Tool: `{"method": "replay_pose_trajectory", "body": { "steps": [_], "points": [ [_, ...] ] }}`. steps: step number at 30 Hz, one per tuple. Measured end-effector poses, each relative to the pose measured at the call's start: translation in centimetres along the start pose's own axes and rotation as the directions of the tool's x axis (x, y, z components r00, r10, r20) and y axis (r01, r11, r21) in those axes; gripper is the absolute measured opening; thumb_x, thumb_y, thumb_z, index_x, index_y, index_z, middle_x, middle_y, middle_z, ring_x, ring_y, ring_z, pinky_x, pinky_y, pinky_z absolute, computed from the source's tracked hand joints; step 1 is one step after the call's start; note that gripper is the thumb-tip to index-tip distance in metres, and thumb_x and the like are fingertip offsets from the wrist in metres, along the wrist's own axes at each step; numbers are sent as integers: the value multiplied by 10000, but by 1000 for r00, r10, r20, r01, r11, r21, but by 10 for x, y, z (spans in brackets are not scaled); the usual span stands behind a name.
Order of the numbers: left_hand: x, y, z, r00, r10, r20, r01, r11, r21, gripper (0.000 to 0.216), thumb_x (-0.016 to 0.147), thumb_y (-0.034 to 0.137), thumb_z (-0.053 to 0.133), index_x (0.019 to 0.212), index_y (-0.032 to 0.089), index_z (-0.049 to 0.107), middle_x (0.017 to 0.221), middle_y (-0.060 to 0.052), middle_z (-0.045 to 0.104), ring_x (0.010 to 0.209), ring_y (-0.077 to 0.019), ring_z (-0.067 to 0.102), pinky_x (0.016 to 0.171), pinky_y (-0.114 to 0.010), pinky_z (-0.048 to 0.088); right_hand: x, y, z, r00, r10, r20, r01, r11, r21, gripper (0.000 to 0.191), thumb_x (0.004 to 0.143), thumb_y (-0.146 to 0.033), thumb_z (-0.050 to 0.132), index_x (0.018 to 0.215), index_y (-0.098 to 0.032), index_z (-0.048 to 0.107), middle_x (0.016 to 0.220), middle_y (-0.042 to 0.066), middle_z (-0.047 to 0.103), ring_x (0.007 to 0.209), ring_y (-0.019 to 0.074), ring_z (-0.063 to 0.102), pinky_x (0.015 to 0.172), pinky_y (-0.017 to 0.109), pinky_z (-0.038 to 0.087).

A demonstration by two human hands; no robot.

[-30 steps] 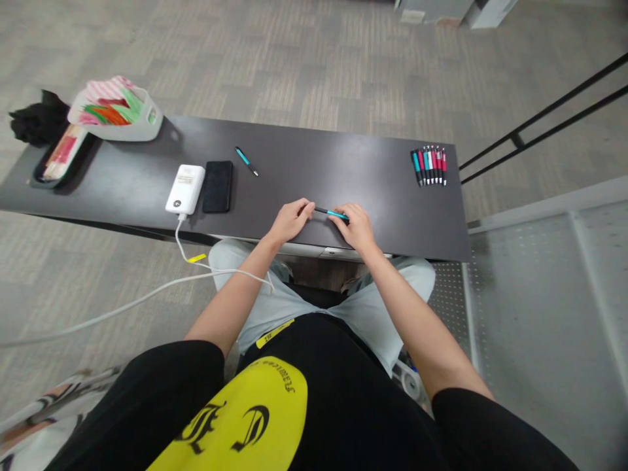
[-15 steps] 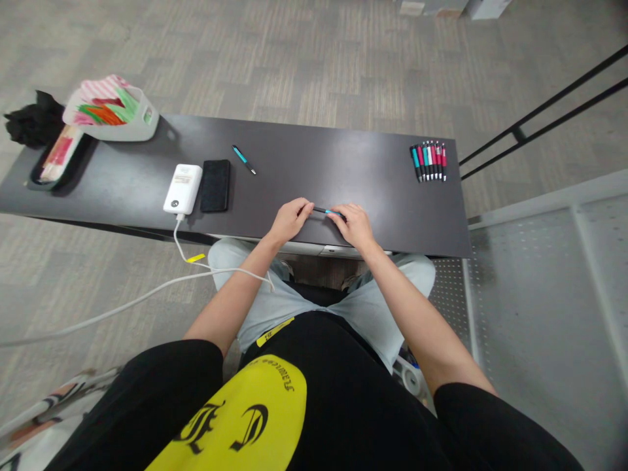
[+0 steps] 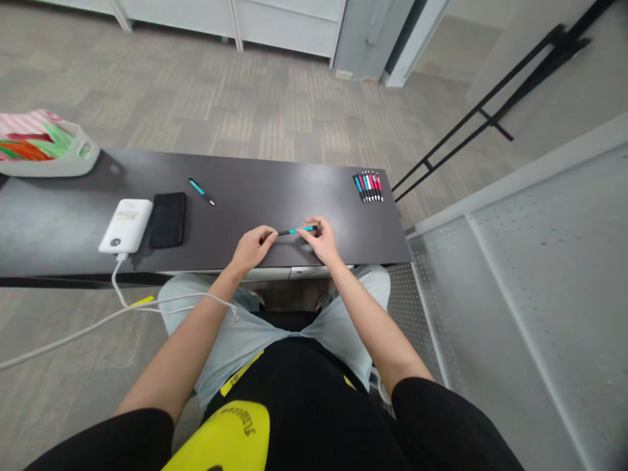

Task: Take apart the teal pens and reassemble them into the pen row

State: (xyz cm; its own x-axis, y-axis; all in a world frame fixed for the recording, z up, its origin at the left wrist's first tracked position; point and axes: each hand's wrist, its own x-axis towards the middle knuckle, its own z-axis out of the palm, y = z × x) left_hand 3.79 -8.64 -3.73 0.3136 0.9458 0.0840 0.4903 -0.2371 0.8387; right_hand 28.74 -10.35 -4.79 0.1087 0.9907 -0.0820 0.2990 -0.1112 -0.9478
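Left hand, right hand pinch pen ends.

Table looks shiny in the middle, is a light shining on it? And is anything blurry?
Head view: yes, a pale glare lies on the dark table; the pen held between the left hand and right hand is sharp; the basket at the left edge looks soft and stretched.

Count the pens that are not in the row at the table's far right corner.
2. One teal-and-black pen is held between the left hand and the right hand; a second teal pen lies alone on the dark table, beyond the flat black phone.
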Motion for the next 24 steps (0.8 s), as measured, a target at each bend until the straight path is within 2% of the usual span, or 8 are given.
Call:
{"method": "replay_pose_trajectory", "body": {
  "steps": [2,5,9,12,16,19,22,24],
  "points": [
    [-1,3,-1,999,17,47,-19,999,37,281,1037,562,641,972,327,780,918,-47,854,821,-286,726,848,-431,553,5,5,1,996,34,-80,-26,995,95,572,805,-718,845,1258,-426,652,1002,44,803,980,355,804,949,577,704],
    [-3,8,-4,999,5,44,-7,999,47,295,1033,584,645,1078,333,793,968,-67,866,863,-308,772,870,-463,581,16,6,-10,983,60,-174,-36,989,142,623,910,-692,723,1467,-436,611,984,61,791,1012,370,805,918,573,697],
    [-5,15,-7,998,2,62,-7,996,84,248,1050,568,645,1101,360,770,959,-66,850,885,-328,776,881,-490,599,37,-5,-59,980,-23,-199,20,1000,-18,671,1007,-611,596,1649,-416,583,1111,101,821,1085,376,812,964,569,689],
    [-5,19,-7,997,18,72,-28,990,135,234,1035,559,651,1082,364,773,966,-73,848,900,-345,772,914,-513,599,59,-16,-111,981,-81,-175,36,969,-245,595,1039,-568,593,1600,-383,666,1126,100,848,1100,359,818,1021,542,675],
    [-4,24,-7,998,12,64,-23,986,167,232,1022,557,643,1045,375,786,929,-60,843,874,-343,772,900,-517,600,95,-27,-163,985,-116,-131,26,837,-547,491,1074,-422,611,1548,-316,685,1187,97,890,1097,314,817,1080,478,625],
    [-4,26,-7,998,3,57,-13,983,183,234,1007,561,643,1032,377,785,904,-57,828,853,-337,766,878,-508,604,119,-31,-180,986,-116,-117,16,773,-634,377,1063,-306,637,1425,-272,737,1167,107,903,1080,304,796,1030,439,577],
    [-5,26,-7,998,5,62,-17,980,197,238,1011,553,637,1038,369,785,898,-62,810,844,-339,760,887,-518,605,138,-33,-184,990,-102,-94,13,743,-670,258,1048,-257,672,1287,-273,768,1098,91,905,1033,288,773,973,404,538],
    [-5,25,-7,998,13,68,-27,978,205,248,1023,559,631,1034,368,789,907,-66,804,845,-342,755,895,-526,604,146,-35,-184,993,-96,-71,21,729,-684,234,1058,-239,670,1275,-249,758,1088,94,898,1033,280,768,987,393,525]
  ]
}}
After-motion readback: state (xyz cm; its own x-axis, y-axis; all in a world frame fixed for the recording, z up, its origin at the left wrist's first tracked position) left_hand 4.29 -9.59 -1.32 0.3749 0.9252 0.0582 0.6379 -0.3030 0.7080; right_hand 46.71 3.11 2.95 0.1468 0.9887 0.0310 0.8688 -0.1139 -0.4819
